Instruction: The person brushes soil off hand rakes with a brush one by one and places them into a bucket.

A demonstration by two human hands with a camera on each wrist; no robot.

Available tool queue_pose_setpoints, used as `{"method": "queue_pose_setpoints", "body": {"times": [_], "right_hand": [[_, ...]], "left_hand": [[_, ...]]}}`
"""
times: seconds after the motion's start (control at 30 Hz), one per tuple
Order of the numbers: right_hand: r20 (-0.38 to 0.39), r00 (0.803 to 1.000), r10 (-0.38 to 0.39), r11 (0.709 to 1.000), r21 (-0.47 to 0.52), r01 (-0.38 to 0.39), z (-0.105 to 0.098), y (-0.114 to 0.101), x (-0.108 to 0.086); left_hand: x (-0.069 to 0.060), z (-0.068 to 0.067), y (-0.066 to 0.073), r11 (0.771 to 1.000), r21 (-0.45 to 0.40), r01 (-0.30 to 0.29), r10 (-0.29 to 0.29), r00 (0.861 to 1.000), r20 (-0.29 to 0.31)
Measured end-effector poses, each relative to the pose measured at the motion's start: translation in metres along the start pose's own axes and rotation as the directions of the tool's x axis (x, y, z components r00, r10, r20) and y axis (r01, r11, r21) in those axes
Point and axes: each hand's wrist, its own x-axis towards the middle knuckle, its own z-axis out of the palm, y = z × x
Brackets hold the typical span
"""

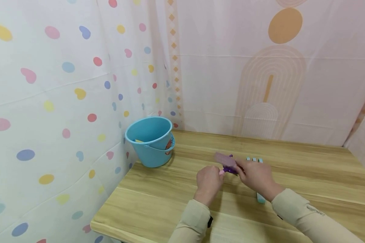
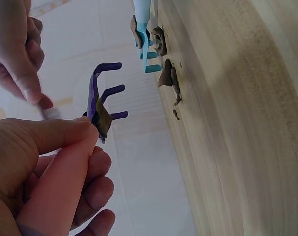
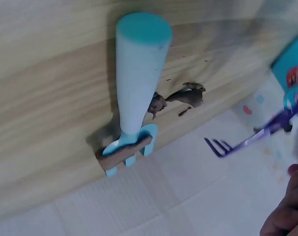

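Observation:
My left hand (image 1: 209,182) grips the pink handle (image 2: 65,182) of a small purple rake (image 2: 94,98), which has three prongs and a brown lump on its head. In the head view my right hand (image 1: 257,177) pinches a flat mauve-grey piece (image 1: 224,159) over the rake's purple part. That piece shows only as a pale blur beside my right fingers in the left wrist view, so its kind is unclear. The purple rake (image 3: 257,137) is held above the table, prongs outward, in the right wrist view.
A second rake, light blue with a pale handle (image 3: 139,73), lies on the wooden table (image 1: 146,199) under my right arm, a brown strip across its prongs. Brown scraps (image 3: 188,96) lie beside it. A blue bucket (image 1: 153,155) holding something yellow stands at the back left, near the patterned curtains.

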Motion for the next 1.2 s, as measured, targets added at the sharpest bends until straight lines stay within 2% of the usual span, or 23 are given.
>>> {"method": "queue_pose_setpoints", "body": {"times": [0.07,0.13,0.27,0.47,0.57,0.87,1.07,1.13,1.2], "right_hand": [[0.003,0.999,-0.037,0.999,-0.033,0.037,0.0,-0.001,-0.002],[0.011,0.999,-0.037,0.998,-0.048,0.037,0.001,-0.002,-0.004],[0.03,0.999,0.026,0.999,-0.032,-0.025,0.005,-0.001,-0.004],[0.056,0.991,0.121,0.991,0.042,-0.123,0.007,0.003,-0.003],[0.061,0.988,0.14,0.989,0.042,-0.142,0.006,0.006,-0.003],[0.04,0.99,0.139,0.99,0.025,-0.14,0.005,0.008,-0.005],[0.053,0.986,0.161,0.987,0.015,-0.162,0.002,0.012,-0.005],[0.021,0.991,0.131,0.991,0.008,-0.131,0.001,0.012,-0.005],[-0.019,0.998,0.055,0.998,-0.01,-0.055,0.001,0.01,-0.005]], "left_hand": [[0.0,-0.001,0.0,1.0,-0.001,0.005,-0.005,1.0,0.013],[0.0,-0.002,0.001,1.0,-0.005,0.006,-0.006,1.0,0.028],[0.0,-0.003,0.002,1.0,-0.001,0.014,-0.014,0.999,0.051],[0.0,-0.003,0.002,1.0,0.006,0.009,-0.009,1.0,0.025],[0.0,-0.004,0.003,1.0,0.005,0.003,-0.003,1.0,0.027],[0.001,-0.005,0.003,1.0,0.011,-0.016,0.016,1.0,0.019],[0.001,-0.002,0.001,1.0,-0.006,0.005,-0.004,1.0,0.023],[0.001,-0.002,0.0,1.0,-0.004,0.009,-0.009,1.0,0.018],[0.002,-0.002,-0.001,1.0,0.002,0.009,-0.009,1.0,0.011]]}}
